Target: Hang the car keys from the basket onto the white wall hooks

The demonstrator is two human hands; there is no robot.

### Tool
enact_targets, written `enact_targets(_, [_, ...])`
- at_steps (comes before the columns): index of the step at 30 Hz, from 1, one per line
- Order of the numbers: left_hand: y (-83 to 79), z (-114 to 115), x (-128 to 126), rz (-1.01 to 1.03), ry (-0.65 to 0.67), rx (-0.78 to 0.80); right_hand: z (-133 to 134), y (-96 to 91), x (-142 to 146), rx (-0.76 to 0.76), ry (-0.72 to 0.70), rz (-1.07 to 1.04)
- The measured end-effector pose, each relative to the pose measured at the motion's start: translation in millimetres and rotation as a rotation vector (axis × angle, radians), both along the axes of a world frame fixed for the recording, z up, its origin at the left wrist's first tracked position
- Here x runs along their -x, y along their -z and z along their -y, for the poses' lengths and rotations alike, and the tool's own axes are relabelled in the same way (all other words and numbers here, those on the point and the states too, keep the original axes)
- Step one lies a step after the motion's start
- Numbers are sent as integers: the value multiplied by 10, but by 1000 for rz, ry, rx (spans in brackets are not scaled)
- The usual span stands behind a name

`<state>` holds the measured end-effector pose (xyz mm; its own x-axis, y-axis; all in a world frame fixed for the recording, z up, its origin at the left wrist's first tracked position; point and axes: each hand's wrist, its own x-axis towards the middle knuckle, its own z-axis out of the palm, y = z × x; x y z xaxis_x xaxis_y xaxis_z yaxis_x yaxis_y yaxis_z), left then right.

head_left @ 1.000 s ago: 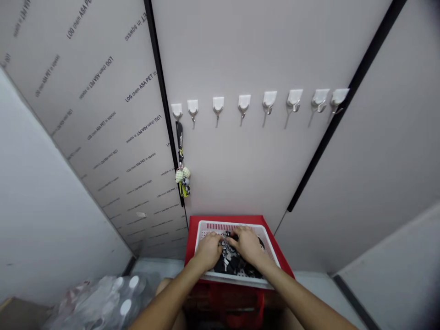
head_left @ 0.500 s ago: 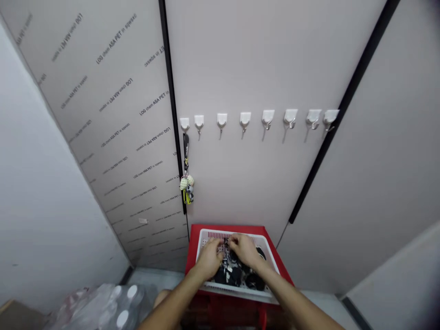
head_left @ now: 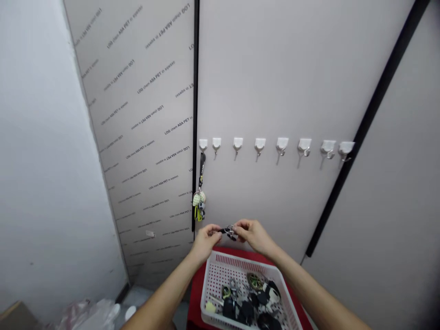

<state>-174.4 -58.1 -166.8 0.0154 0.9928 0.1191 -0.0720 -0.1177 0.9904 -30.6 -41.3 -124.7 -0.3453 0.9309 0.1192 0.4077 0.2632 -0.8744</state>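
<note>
We pinch a metal keychain clip [head_left: 229, 232] between left hand [head_left: 206, 240] and right hand [head_left: 250, 236], both nearly closed, above the rear edge of the white plastic basket [head_left: 237, 261], keeping it clear of the heaped keychains [head_left: 249, 302].

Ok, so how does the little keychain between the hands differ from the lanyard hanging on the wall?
The keychain is pinched in midair between the left hand and right hand, while the lanyard hangs from the leftmost hook. The keychain looks short and compact; the lanyard is long and narrow. The keychain shows metal rings, while the lanyard ends in cream and yellow charms. Both are mostly dark.
</note>
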Motion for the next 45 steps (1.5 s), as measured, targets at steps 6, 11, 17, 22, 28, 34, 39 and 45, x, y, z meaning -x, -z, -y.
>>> enact_targets(6, [-355,-39,145,-126,-92,-113,-19,-271,92,-97,-32,39])
enact_targets(11, [-477,-42,185,-376,-107,-238,-28,-441,164,-121,-46,22])
enact_targets(17, [-547,48,194,-698,-270,-394,-26,-460,213,-77,-48,-59])
enact_targets(22, [-591,106,168,-723,-253,-538,-5,-466,249,-60,-56,-82])
enact_targets(28, [-726,108,134,-555,-197,-522,20,-518,256,-40,-83,-71])
enact_targets(34, [-891,26,163,-406,-86,-304,-31,-543,222,-257,-47,-12])
enact_targets(39, [-1152,-67,202,-299,-49,-225,-59,-695,316,-254,-186,-41])
enact_targets(45, [-1659,-379,202,-159,-208,-318,-301,-1185,588,-218,58,-346])
